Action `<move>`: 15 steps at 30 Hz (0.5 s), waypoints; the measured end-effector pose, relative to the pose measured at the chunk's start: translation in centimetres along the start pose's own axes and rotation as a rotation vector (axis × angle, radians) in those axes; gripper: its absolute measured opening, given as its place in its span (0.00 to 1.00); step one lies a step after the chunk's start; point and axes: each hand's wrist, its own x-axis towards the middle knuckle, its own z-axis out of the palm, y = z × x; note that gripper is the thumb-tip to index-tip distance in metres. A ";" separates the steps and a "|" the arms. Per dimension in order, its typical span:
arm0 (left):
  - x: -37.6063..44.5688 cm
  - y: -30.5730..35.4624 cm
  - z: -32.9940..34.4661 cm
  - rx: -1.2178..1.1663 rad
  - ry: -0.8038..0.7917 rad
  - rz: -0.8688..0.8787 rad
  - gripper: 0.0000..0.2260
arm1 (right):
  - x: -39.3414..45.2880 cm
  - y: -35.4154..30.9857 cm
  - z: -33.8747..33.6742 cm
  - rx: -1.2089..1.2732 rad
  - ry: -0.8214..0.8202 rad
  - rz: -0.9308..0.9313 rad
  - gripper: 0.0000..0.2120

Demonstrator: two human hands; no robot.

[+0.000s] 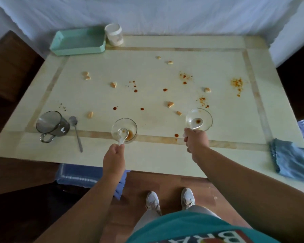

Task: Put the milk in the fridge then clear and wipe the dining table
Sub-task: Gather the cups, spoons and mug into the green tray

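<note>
- Step in hand, as judged: clearing the dining table (147,162). No milk carton is in view, so the fridge step looks finished; this cannot be confirmed.
- Left hand (114,156): fingers pinch the handle of a white spoon (121,136) lying in the left glass bowl (124,129), near the front edge.
- Right hand (195,139): fingers curl round the handle of a second white spoon (197,122) lying in the right glass bowl (199,119).
- Both bowls hold brown residue.
- Still to clear: a grey glass mug (52,125) on its side at front left, a metal spoon (76,132) just beside it, a green tray (78,42) and a white jar (114,35) at the far edge.
- Crumbs and red-brown spots are scattered across the top.
- Next move calls for lifting bowls and spoons together, held level so residue stays in.
- A blue cloth (290,158) at the front right corner is ready for wiping.
</note>
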 end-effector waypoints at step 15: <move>2.5 0.3 0.2 0.073 -0.082 -0.038 0.22 | 1.2 0.6 -2.5 0.172 0.037 0.146 0.16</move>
